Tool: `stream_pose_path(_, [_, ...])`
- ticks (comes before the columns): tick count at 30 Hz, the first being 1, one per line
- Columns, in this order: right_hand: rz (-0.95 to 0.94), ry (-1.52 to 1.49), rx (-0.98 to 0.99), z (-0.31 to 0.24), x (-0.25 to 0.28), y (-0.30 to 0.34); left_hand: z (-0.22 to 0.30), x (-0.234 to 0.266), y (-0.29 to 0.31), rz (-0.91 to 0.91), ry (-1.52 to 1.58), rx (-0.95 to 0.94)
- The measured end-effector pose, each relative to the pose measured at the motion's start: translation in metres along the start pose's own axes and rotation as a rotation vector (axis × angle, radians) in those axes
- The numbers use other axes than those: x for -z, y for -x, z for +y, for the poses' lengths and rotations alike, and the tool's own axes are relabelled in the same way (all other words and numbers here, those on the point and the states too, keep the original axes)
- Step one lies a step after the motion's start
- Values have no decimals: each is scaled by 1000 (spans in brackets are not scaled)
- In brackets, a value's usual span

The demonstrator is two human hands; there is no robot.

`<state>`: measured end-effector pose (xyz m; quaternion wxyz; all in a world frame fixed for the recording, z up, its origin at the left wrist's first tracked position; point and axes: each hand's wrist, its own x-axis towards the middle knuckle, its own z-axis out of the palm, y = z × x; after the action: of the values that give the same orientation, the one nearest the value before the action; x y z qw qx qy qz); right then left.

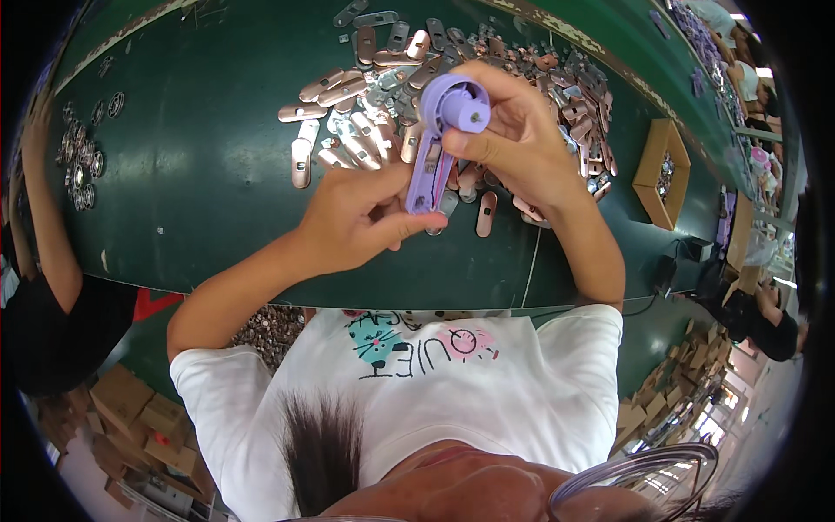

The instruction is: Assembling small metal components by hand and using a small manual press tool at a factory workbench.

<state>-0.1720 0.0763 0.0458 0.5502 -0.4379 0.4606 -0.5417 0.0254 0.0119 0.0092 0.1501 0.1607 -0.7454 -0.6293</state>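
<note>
I hold a lilac plastic housing (pixel 424 178) above the table, its long handle part slanting down toward me. At its upper end is a round ring with a short cylinder (pixel 466 111) inside, which has a small metal pin at its centre. My right hand (pixel 526 139) is closed around this round end, thumb beside the cylinder. My left hand (pixel 348 217) pinches the lower end of the handle between thumb and fingers. A metal strip and a thin reddish wire seem to lie within the open handle. Beneath my hands spreads a pile of rose-gold and silver oval plates (pixel 348 87).
An open cardboard box (pixel 648 174) with small metal parts stands at the right of the green table (pixel 200 174). Several shiny round parts (pixel 83 165) lie at the far left, near another person's arm (pixel 39 174). A black adapter (pixel 666 274) with a cable sits by the right edge.
</note>
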Motion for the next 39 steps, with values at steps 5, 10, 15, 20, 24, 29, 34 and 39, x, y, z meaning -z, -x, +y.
stream_pose_path(5, [-61, 287, -176, -5, 31, -45, -11, -4, -5, 156, 6, -18])
stream_pose_path(10, [317, 217, 157, 14, 150, -199, -16, -7, -5, 152, -134, -26])
stream_pose_path(15, [800, 1458, 143, 9, 169, -248, -16, 3, -6, 44, -362, -89])
stream_pose_path(20, [404, 1494, 729, 7, 124, -118, -12, 3, -14, 122, -660, -348])
stream_pose_path(24, [271, 1209, 439, -3, 78, -4, -20, -4, -12, 63, -844, -416])
stream_pose_path(29, [110, 1230, 267, 8, 64, 66, -23, -7, -15, 54, -837, -411])
stream_pose_path(34, [165, 1271, 367, 27, 48, 91, -19, -5, -17, 60, -744, -418])
stream_pose_path(39, [136, 1312, 465, 32, 39, 86, -11, -1, -12, 194, -384, -159])
